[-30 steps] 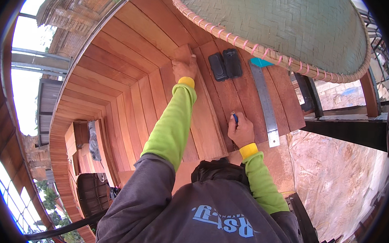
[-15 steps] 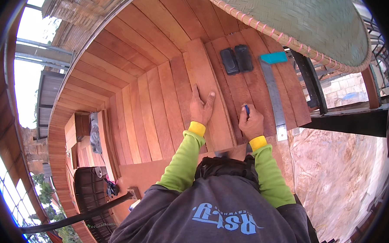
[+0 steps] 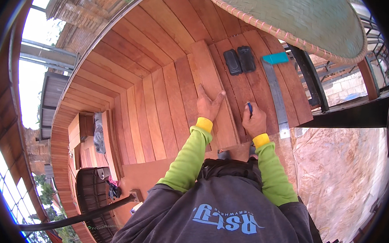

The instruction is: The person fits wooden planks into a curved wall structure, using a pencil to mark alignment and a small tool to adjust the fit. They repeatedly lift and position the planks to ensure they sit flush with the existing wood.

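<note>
A loose wooden board (image 3: 206,63) lies slantwise over the reddish planks (image 3: 158,107). My left hand (image 3: 209,107) is open on this board, thumb and index finger spread apart along its face. My right hand (image 3: 255,122), just to the right of the board's edge, is closed round a short blue pencil (image 3: 249,108); its pale end points up and away from me. Right of that hand lies a carpenter's square (image 3: 274,88) with a steel blade and a teal handle. Two black oblong objects (image 3: 232,62) sit side by side on the planks beyond my hands.
A woven mat-like panel with a laced rim (image 3: 290,17) overhangs the far right. Black metal framing (image 3: 307,78) borders the planks at right, with a brownish sheet (image 3: 335,171) below. A dark bar (image 3: 86,214) crosses the lower left. Wooden boxes (image 3: 79,131) stand at far left.
The view has shifted slightly, moving the scene a little to the right. My left hand's thumb and index finger stay spread on the board; the right still grips the pencil.
</note>
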A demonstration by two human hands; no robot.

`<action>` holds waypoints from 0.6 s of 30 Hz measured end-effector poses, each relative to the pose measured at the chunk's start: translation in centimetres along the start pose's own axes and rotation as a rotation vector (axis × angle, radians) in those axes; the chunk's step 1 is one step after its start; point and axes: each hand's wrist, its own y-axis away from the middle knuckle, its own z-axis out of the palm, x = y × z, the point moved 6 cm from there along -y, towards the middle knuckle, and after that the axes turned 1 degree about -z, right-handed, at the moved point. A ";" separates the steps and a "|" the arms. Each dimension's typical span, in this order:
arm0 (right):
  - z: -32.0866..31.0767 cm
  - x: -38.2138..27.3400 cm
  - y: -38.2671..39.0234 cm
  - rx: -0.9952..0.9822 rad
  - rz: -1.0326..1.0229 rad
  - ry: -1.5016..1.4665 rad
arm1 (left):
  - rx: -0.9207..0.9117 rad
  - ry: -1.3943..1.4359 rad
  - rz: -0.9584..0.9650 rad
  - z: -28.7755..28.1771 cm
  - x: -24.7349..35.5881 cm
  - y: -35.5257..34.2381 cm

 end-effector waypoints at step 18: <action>0.3 0.6 0.1 0.018 -0.004 -0.013 | 0.022 -0.236 -0.127 0.5 2.3 -4.1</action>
